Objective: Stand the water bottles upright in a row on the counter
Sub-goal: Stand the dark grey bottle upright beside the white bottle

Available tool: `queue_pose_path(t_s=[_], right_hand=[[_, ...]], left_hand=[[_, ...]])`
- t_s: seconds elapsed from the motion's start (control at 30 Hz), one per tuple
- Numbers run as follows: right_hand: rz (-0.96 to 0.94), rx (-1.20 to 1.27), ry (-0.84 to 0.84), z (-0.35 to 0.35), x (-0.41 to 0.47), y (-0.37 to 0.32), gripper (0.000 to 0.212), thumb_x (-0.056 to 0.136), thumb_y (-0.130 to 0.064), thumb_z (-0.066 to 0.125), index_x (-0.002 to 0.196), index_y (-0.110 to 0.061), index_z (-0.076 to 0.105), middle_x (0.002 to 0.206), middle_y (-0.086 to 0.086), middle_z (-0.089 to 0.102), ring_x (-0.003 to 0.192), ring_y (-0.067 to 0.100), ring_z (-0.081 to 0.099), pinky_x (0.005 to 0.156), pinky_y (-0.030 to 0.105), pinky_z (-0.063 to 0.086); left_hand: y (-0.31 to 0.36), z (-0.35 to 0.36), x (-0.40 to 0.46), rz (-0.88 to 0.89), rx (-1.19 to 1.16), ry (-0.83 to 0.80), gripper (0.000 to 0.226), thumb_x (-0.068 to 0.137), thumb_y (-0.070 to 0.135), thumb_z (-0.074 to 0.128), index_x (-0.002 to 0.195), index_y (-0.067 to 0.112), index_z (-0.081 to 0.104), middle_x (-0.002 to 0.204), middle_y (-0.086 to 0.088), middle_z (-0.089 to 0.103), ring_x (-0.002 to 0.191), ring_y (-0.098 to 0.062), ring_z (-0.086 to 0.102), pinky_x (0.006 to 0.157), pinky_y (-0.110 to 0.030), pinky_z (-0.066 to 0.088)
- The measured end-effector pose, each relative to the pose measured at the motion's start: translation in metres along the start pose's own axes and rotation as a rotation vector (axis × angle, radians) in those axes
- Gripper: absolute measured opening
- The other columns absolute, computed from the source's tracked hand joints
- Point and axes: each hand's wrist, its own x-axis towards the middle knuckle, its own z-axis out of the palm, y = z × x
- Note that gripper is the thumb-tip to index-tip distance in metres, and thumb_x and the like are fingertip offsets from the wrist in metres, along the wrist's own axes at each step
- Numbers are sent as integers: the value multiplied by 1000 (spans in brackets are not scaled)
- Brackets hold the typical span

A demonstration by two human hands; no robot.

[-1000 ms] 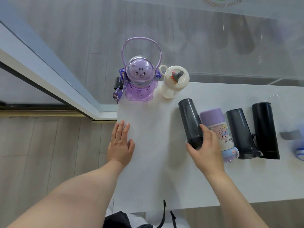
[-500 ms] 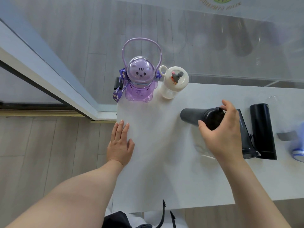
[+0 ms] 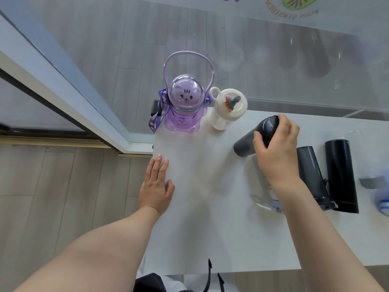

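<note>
My right hand (image 3: 275, 148) grips the top end of a dark grey bottle (image 3: 248, 142), which is tilted above the white counter (image 3: 200, 218) with its bottom pointing left and toward me. A purple bear-shaped bottle (image 3: 183, 106) and a cream bottle (image 3: 227, 110) stand upright side by side at the counter's far left. Two black bottles (image 3: 311, 175) (image 3: 341, 175) lie flat on the right. A bottle with a pale printed body (image 3: 271, 199) lies mostly hidden under my right forearm. My left hand (image 3: 156, 186) rests flat on the counter's left edge.
A glass panel rises along the counter's far edge. At the right border a grey piece (image 3: 370, 183) and a blue-and-white object (image 3: 383, 205) lie partly cut off. Black straps (image 3: 210, 275) poke up at the near edge. Wood floor lies to the left.
My right hand took the dark grey bottle from where it lay, lifted it and swung it up and leftward toward the cream bottle, tilting it. My left hand stayed put.
</note>
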Motion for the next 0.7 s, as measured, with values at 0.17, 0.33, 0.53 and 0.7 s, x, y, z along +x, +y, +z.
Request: queue_pose_path(t_s=[0.17,0.33,0.53,0.7], right_hand=[[8,-33,10,3,26,2,67,93,-32,57,146,-4,26,144,18,29,126,38,39,104,40,35],[-13,-50,28,5,63,5,66,93,-33,57,143,-2,29,142,20,32,122,40,41,104,41,36],[-59,-45,-10,7,102,4,69,92,-35,56,145,-1,27,143,20,30,125,37,42,105,40,37],[-96,-12,-6,9,111,0,70,91,-32,59,145,-1,27,143,21,31,126,35,41,107,37,34]], left_hand=[[-1,1,0,1,10,9,62,85,33,33,145,17,37,157,0,25,146,-18,13,111,-19,11],[-2,2,0,0,10,9,62,86,34,33,145,18,36,157,1,24,146,-17,12,112,-25,18],[-1,2,0,0,5,0,61,86,33,33,146,18,35,157,1,23,146,-17,12,109,-27,22],[-1,2,0,-3,9,-3,61,86,32,33,146,18,35,157,1,23,146,-17,12,109,-28,23]])
